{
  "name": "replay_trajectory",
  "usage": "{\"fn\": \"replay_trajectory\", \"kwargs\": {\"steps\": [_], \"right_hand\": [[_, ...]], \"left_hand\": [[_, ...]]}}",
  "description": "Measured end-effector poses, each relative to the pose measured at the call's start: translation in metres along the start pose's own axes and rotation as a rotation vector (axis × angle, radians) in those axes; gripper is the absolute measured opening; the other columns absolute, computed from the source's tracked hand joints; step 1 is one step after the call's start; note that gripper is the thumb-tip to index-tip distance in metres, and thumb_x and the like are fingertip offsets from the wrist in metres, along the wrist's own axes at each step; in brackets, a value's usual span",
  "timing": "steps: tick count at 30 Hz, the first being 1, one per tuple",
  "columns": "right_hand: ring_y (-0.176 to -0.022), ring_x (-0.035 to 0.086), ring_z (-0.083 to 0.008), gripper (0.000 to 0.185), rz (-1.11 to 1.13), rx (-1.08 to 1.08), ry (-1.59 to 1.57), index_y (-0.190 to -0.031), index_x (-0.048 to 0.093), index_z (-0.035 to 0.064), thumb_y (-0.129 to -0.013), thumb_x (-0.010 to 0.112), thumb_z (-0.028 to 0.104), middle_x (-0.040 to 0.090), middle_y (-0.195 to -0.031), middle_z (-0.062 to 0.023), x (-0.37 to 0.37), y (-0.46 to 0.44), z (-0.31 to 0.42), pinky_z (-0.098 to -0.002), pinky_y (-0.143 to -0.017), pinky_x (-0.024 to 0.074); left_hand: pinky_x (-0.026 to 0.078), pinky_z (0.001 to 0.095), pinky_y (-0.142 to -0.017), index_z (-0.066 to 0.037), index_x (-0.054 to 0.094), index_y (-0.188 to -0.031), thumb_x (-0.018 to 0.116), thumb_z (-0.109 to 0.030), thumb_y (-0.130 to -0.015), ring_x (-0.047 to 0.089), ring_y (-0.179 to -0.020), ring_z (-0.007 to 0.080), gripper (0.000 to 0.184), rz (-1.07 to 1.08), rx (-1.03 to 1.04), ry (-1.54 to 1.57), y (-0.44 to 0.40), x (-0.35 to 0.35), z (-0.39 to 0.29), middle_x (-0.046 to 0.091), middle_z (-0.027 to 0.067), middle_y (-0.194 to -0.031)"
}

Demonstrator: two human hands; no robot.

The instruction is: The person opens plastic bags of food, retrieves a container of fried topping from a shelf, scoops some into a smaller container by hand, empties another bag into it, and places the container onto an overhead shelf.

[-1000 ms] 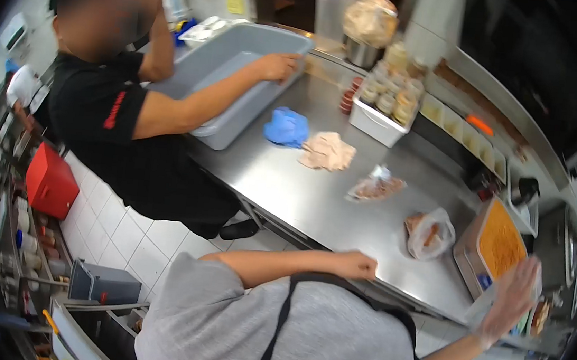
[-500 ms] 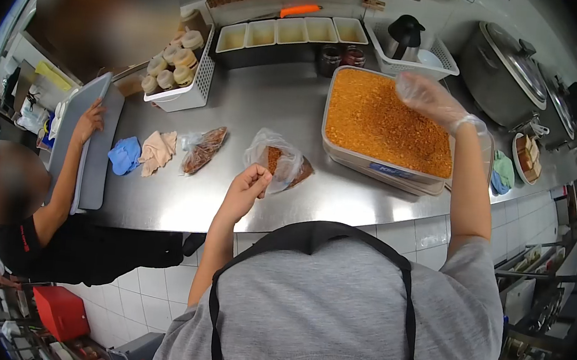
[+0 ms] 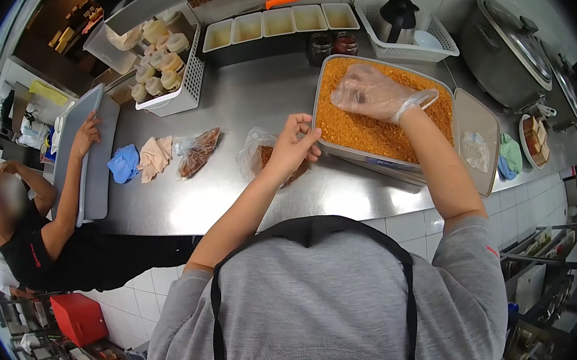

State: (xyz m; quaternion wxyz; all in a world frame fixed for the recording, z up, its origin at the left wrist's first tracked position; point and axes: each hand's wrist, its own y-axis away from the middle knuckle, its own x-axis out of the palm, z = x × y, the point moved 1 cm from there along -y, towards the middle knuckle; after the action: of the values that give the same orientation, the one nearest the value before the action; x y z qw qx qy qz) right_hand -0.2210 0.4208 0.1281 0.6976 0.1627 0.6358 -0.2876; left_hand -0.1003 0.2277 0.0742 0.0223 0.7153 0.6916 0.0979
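Observation:
A deep plastic tub stands on the counter, heaped with orange crumbs. My right hand, in a clear glove, is pressed into the crumbs near the far left of the tub. Its fingers are curled, with the tips hidden among them. At the tub's near left corner is my left hand, bare, its fingers bent and apart; whether they touch the rim is hard to tell. Behind that hand lies a clear bag with brown crumbs in it, partly covered by my wrist. A second tied bag lies farther left.
Blue and peach cloths lie left of the bags. A white basket holds several squeeze bottles. Small white containers line the back beside two jars. At the left, a co-worker's hand rests on a grey bin.
My right hand has come down and left into the crumbs. My left hand has moved from the open bag to the tub's corner, its pinched fingers now apart.

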Motion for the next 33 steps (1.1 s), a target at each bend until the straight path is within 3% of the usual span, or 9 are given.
{"fn": "replay_trajectory", "kwargs": {"steps": [2,8,12,18,20,24,27,30,33], "right_hand": [[-0.121,0.036,-0.0316,0.051,0.196,0.125,-0.165,-0.109,0.059,0.0118,-0.083,0.049,0.054,0.044,-0.123,-0.0154,-0.014,0.007,0.01,-0.0394,-0.103,0.0283],[-0.112,0.044,-0.0259,0.048,0.27,0.18,-0.279,-0.108,0.063,0.0158,-0.083,0.048,0.054,0.053,-0.11,-0.0099,-0.028,0.049,0.0,-0.036,-0.101,0.0305],[-0.112,0.046,-0.0276,0.043,0.047,0.479,-0.33,-0.11,0.062,0.0208,-0.084,0.049,0.052,0.05,-0.115,-0.0139,-0.057,0.067,-0.009,-0.0363,-0.1,0.0336],[-0.112,0.047,-0.0331,0.049,-0.076,0.545,0.097,-0.117,0.057,0.0207,-0.08,0.052,0.054,0.05,-0.113,-0.0195,-0.018,0.079,-0.028,-0.0383,-0.098,0.0366],[-0.112,0.047,-0.0327,0.049,0.019,0.481,-0.119,-0.118,0.056,0.0192,-0.08,0.055,0.05,0.051,-0.112,-0.0192,-0.014,0.079,-0.02,-0.0372,-0.098,0.037],[-0.111,0.048,-0.0322,0.06,0.269,0.581,-0.426,-0.127,0.046,0.0151,-0.075,0.064,0.039,0.05,-0.119,-0.0156,-0.035,0.076,-0.015,-0.0351,-0.096,0.0391],[-0.11,0.051,-0.0322,0.07,0.158,0.538,-0.361,-0.134,0.038,0.021,-0.072,0.067,0.038,0.051,-0.122,-0.0151,-0.039,0.085,-0.018,-0.0357,-0.095,0.0402],[-0.116,0.046,-0.0331,0.075,0.342,0.473,-0.427,-0.135,0.034,0.0215,-0.07,0.068,0.037,0.037,-0.136,-0.0152,-0.03,0.079,-0.016,-0.0354,-0.098,0.0379],[-0.117,0.045,-0.0332,0.076,0.26,0.405,-0.439,-0.135,0.033,0.0226,-0.069,0.068,0.032,0.034,-0.138,-0.0141,-0.013,0.082,-0.015,-0.0357,-0.099,0.0374]], "left_hand": [[0.05,0.025,-0.053,-0.002,0.036,-0.114,0.06,-0.017,-0.085,0.056,-0.061,0.0134,0.04,0.002,0.006,0.097,-0.006,0.002,0.006,0.049,0.0085,-0.09],[0.049,0.0243,-0.054,-0.003,0.039,-0.11,0.062,-0.017,-0.084,0.055,-0.062,0.0125,0.038,0.025,-0.034,0.11,-0.006,-0.004,0.004,0.049,0.0056,-0.088],[0.047,0.0246,-0.054,-0.006,0.041,-0.109,0.064,-0.019,-0.083,0.055,-0.064,0.0108,0.037,-0.08,0.085,-0.102,-0.031,-0.044,-0.011,0.05,0.0023,-0.087],[0.047,0.0245,-0.055,-0.004,0.044,-0.108,0.069,-0.02,-0.078,0.056,-0.062,0.01,0.042,-0.28,0.367,-0.479,-0.123,-0.132,-0.044,0.052,0.0052,-0.086],[0.05,0.0332,-0.063,-0.006,0.044,-0.109,0.066,-0.019,-0.078,0.06,-0.072,0.0204,0.04,-0.462,0.504,-0.986,-0.147,-0.146,-0.056,0.052,0.011,-0.099],[0.048,0.0416,-0.077,-0.009,0.043,-0.115,0.061,-0.018,-0.081,0.058,-0.092,0.0321,0.04,-0.457,0.591,-1.261,-0.202,-0.179,-0.047,0.048,0.0136,-0.115],[0.042,0.0445,-0.091,-0.013,0.037,-0.127,0.055,-0.02,-0.085,0.047,-0.112,0.0346,0.046,-0.357,0.375,-1.487,-0.231,-0.182,-0.049,0.048,0.0121,-0.122],[0.039,0.0518,-0.092,-0.014,0.037,-0.128,0.053,-0.024,-0.086,0.048,-0.111,0.034,0.046,-0.246,0.183,-1.591,-0.251,-0.184,-0.05,0.052,0.0118,-0.12],[0.037,0.0526,-0.091,-0.016,0.043,-0.126,0.052,-0.026,-0.085,0.052,-0.108,0.031,0.043,-0.229,0.203,-1.686,-0.274,-0.196,-0.046,0.056,0.0113,-0.116]]}}
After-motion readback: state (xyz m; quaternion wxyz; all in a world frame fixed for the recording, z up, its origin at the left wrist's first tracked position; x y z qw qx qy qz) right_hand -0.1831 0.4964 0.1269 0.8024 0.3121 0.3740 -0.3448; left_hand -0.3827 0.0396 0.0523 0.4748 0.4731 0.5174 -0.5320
